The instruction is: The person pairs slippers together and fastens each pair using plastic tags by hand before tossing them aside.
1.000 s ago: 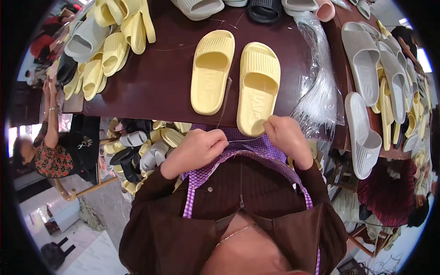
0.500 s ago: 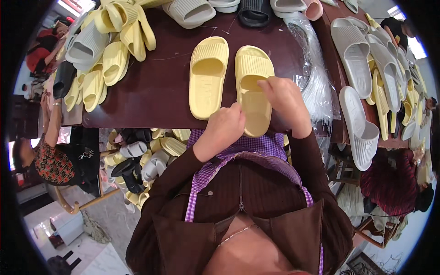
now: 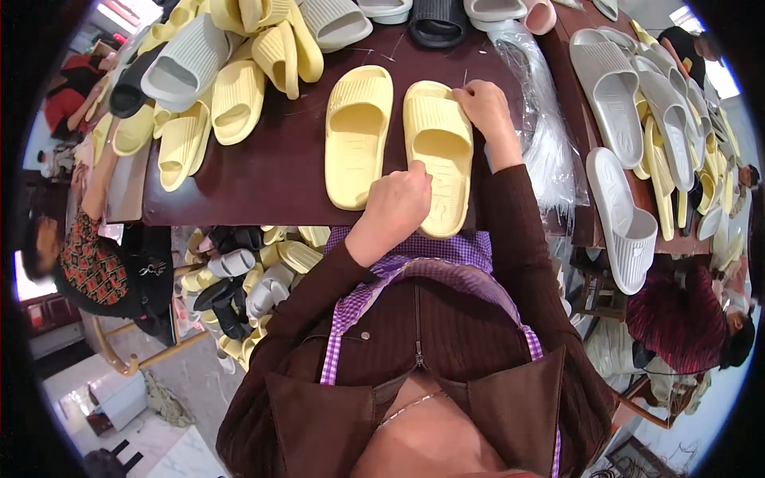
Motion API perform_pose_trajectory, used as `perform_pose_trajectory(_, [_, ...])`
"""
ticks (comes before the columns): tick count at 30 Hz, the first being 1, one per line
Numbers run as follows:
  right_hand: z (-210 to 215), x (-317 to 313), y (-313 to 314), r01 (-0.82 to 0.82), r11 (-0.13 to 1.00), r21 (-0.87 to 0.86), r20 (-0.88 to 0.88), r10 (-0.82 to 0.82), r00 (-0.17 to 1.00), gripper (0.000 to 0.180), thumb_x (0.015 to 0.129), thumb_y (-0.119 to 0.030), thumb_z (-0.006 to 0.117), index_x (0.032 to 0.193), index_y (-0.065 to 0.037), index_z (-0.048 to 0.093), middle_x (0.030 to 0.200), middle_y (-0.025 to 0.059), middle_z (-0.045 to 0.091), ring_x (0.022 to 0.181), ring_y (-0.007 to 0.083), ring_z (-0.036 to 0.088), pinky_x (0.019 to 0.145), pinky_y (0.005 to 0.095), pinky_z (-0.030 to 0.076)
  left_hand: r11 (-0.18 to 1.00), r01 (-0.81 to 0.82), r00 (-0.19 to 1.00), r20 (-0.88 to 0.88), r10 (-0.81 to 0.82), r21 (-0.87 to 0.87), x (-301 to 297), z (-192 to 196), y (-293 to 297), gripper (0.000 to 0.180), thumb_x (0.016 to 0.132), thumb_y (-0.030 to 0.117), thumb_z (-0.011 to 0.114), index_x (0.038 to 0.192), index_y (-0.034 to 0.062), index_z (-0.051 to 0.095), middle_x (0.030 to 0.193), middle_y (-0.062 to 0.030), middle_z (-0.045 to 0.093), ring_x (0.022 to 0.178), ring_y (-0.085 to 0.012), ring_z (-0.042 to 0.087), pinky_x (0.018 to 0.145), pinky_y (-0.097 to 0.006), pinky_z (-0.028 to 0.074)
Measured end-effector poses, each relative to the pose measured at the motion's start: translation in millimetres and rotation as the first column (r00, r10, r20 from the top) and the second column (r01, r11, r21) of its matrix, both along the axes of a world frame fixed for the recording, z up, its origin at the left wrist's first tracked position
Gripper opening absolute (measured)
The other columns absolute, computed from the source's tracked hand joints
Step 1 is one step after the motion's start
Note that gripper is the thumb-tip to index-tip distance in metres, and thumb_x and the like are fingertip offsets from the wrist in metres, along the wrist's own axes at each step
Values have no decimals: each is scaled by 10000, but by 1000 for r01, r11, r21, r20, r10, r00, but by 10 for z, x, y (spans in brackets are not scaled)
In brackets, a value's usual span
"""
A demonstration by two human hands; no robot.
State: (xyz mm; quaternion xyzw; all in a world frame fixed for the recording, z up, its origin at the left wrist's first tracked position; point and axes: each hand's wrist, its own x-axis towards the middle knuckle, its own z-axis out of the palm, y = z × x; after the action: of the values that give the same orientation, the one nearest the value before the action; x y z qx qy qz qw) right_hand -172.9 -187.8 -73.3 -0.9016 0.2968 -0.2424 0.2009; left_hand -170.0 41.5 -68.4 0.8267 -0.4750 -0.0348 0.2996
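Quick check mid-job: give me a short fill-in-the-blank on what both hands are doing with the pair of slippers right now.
1. Both hands rest on the ____ of the two yellow slippers.
2. The left hand sits at the right slipper's ____ end.
3. The right hand touches its ____ end.
4. The left slipper lies on a dark ____.

Missing: right; heel; toe; table

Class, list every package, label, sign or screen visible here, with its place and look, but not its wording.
Clear plastic bags: a glossy, crumpled bundle on the dark table, just right of the right hand.
Embossed mark on the yellow slipper: raised in the footbed near the heel, same yellow, beside the left hand.
No signs or screens visible.
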Motion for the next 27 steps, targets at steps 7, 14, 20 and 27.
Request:
perform_pose_trajectory(7, [141, -8, 142, -145, 988, 62, 223, 128, 966, 203, 807, -202, 630, 830, -5, 674, 745, 184, 649, 709, 317, 644, 656, 373, 494, 996, 33, 999, 38, -30, -78, -94, 200, 346, 86, 845, 90, 577, 813, 21, 538, 579, -171, 561, 535, -326, 594, 486, -410, 459])
perform_pose_trajectory(14, [109, 34, 407, -206, 976, 69, 148, 194, 970, 166, 800, -190, 631, 818, -28, 663, 720, 175, 640, 712, 325, 628, 663, 398, 490, 989, 75, 988, 147, -57, -126, -43, 258, 763, 74, 823, 56, 605, 824, 24, 538, 571, -140, 531, 489, -298, 565, 459, -399, 435])
perform_pose_trajectory(20, [87, 49, 426, -236, 971, 26, 101, 233, 967, 157, 801, -199, 628, 821, -47, 659, 696, 173, 628, 713, 331, 614, 667, 420, 487, 997, 26, 999, 22, -25, -78, -79, 438, 905, 74, 820, 53, 609, 826, 23, 542, 583, -137, 536, 501, -297, 572, 470, -392, 440])
perform_pose_trajectory(27, [100, 37, 418, -186, 975, 122, 84, 177, 981, 155, 810, -178, 635, 851, -31, 665, 705, 181, 629, 641, 303, 624, 603, 348, 481, 1000, 3, 999, -47, -5, -26, 86, 402, 854, 68, 848, 80, 576, 840, 21, 543, 602, -166, 548, 519, -328, 577, 490, -409, 449])
